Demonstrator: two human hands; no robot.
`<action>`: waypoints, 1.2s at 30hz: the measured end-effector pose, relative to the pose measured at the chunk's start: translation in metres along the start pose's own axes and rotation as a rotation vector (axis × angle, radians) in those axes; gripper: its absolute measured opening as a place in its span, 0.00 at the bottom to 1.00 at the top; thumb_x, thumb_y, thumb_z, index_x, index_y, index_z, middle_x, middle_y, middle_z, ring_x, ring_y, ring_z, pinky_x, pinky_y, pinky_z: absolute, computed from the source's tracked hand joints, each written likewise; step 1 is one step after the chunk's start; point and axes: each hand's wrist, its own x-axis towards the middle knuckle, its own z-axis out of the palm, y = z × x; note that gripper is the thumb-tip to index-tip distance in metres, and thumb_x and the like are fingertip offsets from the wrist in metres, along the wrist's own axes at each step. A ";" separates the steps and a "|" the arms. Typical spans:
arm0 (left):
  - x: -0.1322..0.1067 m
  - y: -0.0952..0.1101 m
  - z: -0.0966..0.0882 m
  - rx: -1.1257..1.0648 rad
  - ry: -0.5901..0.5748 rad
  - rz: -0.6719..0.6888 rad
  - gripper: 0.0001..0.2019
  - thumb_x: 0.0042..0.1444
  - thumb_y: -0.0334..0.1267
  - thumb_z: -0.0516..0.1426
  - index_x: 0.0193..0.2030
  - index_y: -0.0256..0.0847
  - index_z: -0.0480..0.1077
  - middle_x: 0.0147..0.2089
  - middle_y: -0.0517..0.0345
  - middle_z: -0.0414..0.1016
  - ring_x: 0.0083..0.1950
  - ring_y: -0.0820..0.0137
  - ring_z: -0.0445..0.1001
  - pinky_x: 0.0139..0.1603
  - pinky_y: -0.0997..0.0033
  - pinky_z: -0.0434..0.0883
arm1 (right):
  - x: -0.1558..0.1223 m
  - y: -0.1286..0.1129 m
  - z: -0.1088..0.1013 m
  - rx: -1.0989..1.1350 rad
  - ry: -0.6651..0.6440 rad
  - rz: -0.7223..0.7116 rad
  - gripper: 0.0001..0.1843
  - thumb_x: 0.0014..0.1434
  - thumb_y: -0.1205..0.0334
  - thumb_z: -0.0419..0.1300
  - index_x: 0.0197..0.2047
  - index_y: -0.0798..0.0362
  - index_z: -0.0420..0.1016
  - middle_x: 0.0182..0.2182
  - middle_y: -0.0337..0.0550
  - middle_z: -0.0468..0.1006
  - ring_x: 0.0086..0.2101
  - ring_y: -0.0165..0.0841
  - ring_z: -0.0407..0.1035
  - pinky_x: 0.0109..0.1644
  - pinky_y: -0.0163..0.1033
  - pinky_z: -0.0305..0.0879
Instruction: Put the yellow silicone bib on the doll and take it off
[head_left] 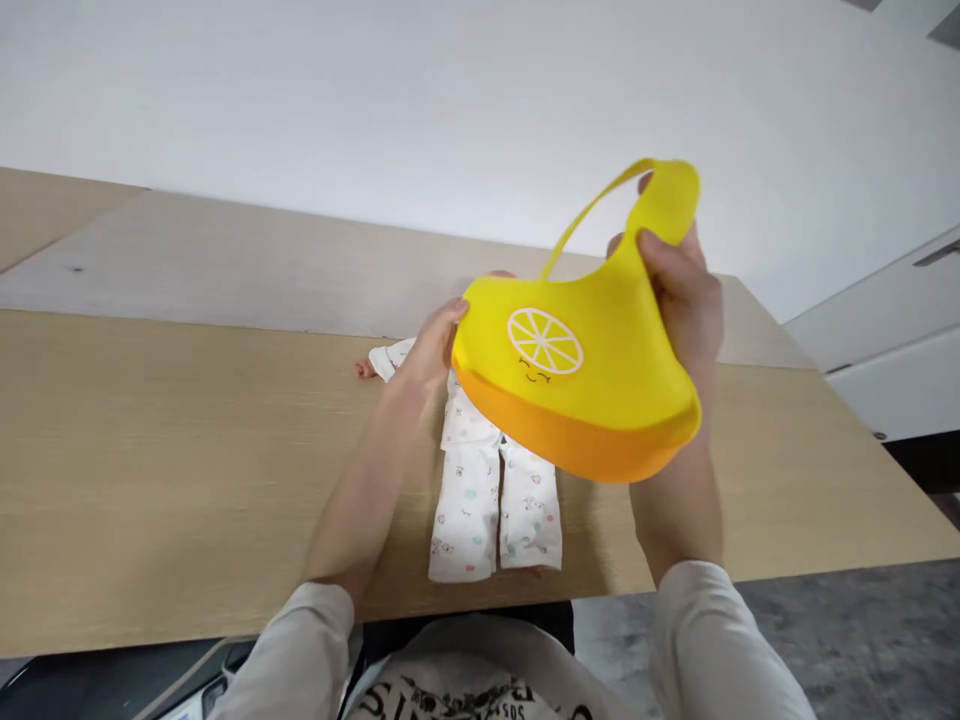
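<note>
A yellow baby bib with an orange catch pocket and a printed lemon slice is held up over the table, tilted. My left hand pinches its left edge. On the other side, my right hand grips the neck strap and right edge, thumb in front. The thin end of the strap loops up and meets the wide end near the right fingers. Below the bib lies a doll in white printed pajamas, legs toward me. One small doll hand shows at the left; the bib hides its head and most of its upper body.
The wooden table spreads to both sides, with a white wall behind it. White drawers stand to the right. Below the front left edge sits a dark surface with a cable.
</note>
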 end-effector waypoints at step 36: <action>0.024 -0.011 -0.012 -0.004 0.297 -0.267 0.21 0.39 0.31 0.59 0.44 0.38 0.79 0.41 0.53 0.79 0.40 0.61 0.76 0.42 0.63 0.73 | 0.050 0.152 -0.096 -0.260 0.176 0.081 0.36 0.51 0.61 0.54 0.64 0.43 0.63 0.61 0.38 0.67 0.52 0.38 0.69 0.56 0.46 0.70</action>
